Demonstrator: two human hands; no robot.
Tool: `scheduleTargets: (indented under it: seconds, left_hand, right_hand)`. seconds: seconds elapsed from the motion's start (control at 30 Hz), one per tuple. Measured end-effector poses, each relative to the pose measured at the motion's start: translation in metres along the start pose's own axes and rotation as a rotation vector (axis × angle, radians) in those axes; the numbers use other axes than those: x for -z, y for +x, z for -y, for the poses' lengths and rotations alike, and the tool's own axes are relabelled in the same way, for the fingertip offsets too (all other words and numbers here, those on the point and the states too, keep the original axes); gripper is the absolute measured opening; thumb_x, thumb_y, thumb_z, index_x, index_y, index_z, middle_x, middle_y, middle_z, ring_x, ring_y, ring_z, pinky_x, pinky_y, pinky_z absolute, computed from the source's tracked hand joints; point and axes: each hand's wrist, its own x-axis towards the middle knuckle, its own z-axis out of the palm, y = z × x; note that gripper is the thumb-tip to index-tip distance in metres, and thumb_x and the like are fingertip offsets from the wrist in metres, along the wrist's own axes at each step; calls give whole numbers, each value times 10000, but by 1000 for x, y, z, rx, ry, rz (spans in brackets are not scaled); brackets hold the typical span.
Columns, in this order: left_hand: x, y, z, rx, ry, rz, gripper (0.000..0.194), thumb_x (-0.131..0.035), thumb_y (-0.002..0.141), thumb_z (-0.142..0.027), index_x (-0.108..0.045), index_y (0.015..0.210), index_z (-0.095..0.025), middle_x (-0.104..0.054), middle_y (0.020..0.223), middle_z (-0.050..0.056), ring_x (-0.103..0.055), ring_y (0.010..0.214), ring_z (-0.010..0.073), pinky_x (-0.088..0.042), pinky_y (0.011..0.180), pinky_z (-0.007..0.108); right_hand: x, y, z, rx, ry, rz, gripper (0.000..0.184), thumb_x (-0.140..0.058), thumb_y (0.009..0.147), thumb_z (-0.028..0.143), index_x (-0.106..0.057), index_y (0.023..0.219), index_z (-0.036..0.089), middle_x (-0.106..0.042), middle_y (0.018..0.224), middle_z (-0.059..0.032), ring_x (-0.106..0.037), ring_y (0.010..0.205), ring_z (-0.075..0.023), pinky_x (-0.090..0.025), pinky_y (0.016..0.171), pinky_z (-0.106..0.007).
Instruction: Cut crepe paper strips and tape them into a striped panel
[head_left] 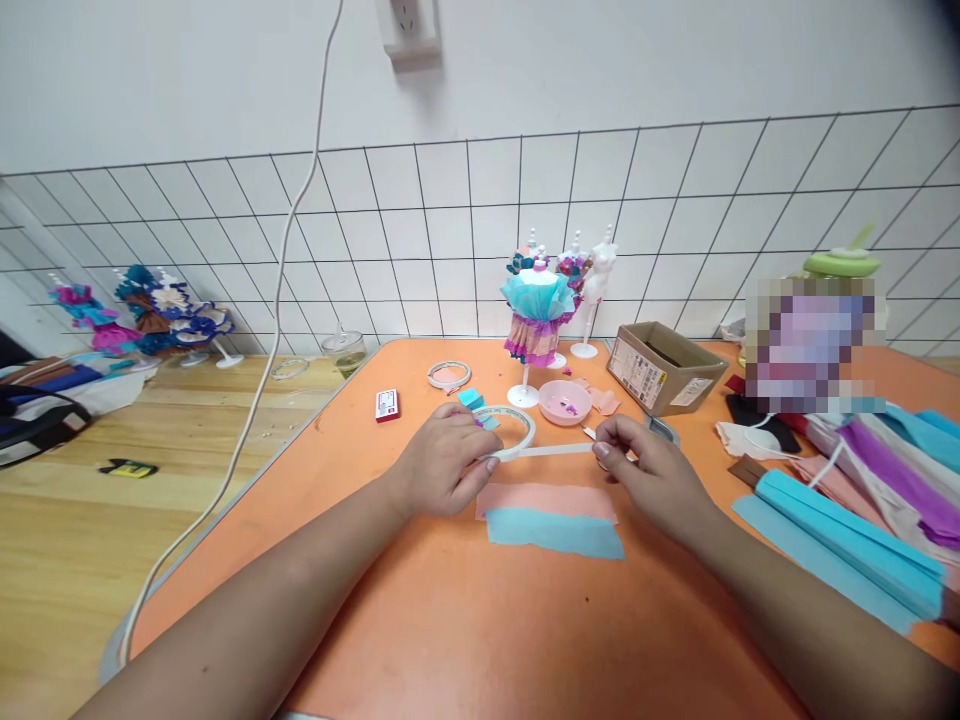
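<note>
Closed around the near side of a roll of white tape (pixel 528 432) is my left hand (pixel 444 462). A strip of tape (pixel 556 450) runs from the roll to my right hand (pixel 637 462), whose thumb and fingers pinch its end. Below the strip, a blue strip of crepe paper (pixel 555 534) overlaps a pink strip of crepe paper (pixel 546 498) on the orange table (pixel 420 620). Behind the hands stands a small mannequin (pixel 537 310) in a blue and purple paper dress. The pink bowl (pixel 564 402) beside it holds small purple scraps.
Toward the right are a cardboard box (pixel 666 366), a partly blurred bottle (pixel 817 340) and rolled crepe paper (pixel 847 540). A second tape roll (pixel 449 376) and a red-and-white small box (pixel 388 406) lie left of the bowl. A white cable (pixel 279 290) hangs across the left side.
</note>
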Motion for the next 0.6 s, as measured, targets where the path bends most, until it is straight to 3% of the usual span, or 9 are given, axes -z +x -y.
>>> scheduleTargets:
  seconds: [0.1,0.2,0.3,0.47,0.6]
  left_hand:
    - [1,-1,5,-2,-6,23,222,-383,841,-265,-515,682,-184,-485,566,-4,-437,566,146,-350,732,331]
    - [3,-2,9,-12,-20,81,247,-399,828,-277,-496,619,-188,-474,524,-3,-425,535,146,-342,664,307]
    - [6,-2,11,30,10,131,235,-416,819,-270,-552,644,-191,-481,503,-3,-437,527,150,-315,605,288]
    - [4,-3,9,131,39,237,277,-429,819,-289,-583,609,-195,-451,455,-21,-354,424,118,-220,495,269]
    - [2,-4,5,216,29,327,307,-453,783,-287,-486,495,-186,-407,429,-28,-271,396,102,-155,465,270]
  right_hand:
    - [9,4,-5,-68,30,122,131,-486,808,312,-516,733,209,-521,666,13,-517,645,-142,-451,534,-224]
    - [14,6,-7,-235,138,259,140,-542,745,310,-550,675,190,-516,611,11,-517,568,-132,-465,469,-213]
    - [15,8,-9,-355,186,295,118,-575,685,281,-575,634,175,-535,603,-2,-514,543,-126,-471,444,-209]
    - [10,11,-19,-406,160,357,100,-582,638,259,-573,586,174,-533,551,3,-487,506,-112,-437,449,-208]
    - [7,11,-27,-354,108,350,138,-589,623,264,-545,530,172,-507,481,18,-452,449,-95,-375,445,-205]
